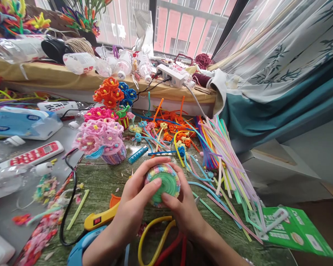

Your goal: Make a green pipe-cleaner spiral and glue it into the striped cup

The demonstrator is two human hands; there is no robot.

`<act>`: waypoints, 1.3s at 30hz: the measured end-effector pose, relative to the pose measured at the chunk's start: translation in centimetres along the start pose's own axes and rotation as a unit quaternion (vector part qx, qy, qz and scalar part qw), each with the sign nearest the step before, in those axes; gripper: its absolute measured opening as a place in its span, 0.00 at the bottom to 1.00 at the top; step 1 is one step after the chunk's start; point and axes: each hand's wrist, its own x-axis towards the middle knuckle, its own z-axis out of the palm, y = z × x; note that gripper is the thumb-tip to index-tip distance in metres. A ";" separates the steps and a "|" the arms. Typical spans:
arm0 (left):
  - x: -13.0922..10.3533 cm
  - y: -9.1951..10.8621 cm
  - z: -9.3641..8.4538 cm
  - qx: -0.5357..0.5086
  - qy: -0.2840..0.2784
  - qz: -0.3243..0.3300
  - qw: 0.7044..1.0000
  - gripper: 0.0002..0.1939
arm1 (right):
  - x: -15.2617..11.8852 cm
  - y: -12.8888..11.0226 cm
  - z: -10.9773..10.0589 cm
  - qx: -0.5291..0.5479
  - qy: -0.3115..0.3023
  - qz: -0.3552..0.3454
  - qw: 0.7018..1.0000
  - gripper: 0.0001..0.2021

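My left hand [135,195] and my right hand [184,201] are both closed around a small round pot [166,184], held over the middle of the table. Its circular face towards me is green with rings, and its side is wrapped in fuzzy pastel pipe cleaners. Both thumbs press on the green face; the fingers curl round the far side. Beside my left wrist lies a yellow glue gun [101,219] with a red switch and a black cord. Below my hands are yellow loop handles [155,236] and red ones [173,251], partly hidden.
Finished pipe-cleaner flowers in pots [100,138] stand at the back left, near a blue lighter [138,154]. Pipe-cleaner bundles [224,155] and a green packet [296,231] lie right. Left are bottles, a tissue pack [23,123] and a power strip [170,75] sits on the sill.
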 end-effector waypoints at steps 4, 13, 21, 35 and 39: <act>0.0 -0.4 -0.2 0.028 -0.006 0.011 1.000 0.13 | 0.1 0.3 -0.2 0.017 -0.003 0.021 1.000 0.38; 0.2 -0.1 -0.4 0.067 -0.012 0.026 0.997 0.11 | 0.2 -0.9 -0.2 -0.046 -0.065 -0.006 0.997 0.33; 0.1 -0.6 0.1 0.084 0.049 -0.006 0.995 0.11 | 0.1 -0.7 0.8 -0.063 -0.031 -0.030 0.997 0.32; -0.2 -0.6 0.4 0.041 0.059 -0.017 0.997 0.11 | 0.1 -0.8 0.5 -0.096 -0.046 -0.059 0.993 0.29; 0.0 -0.5 0.2 0.068 0.046 -0.014 0.997 0.08 | 0.1 -1.1 0.4 -0.093 -0.050 -0.041 0.994 0.29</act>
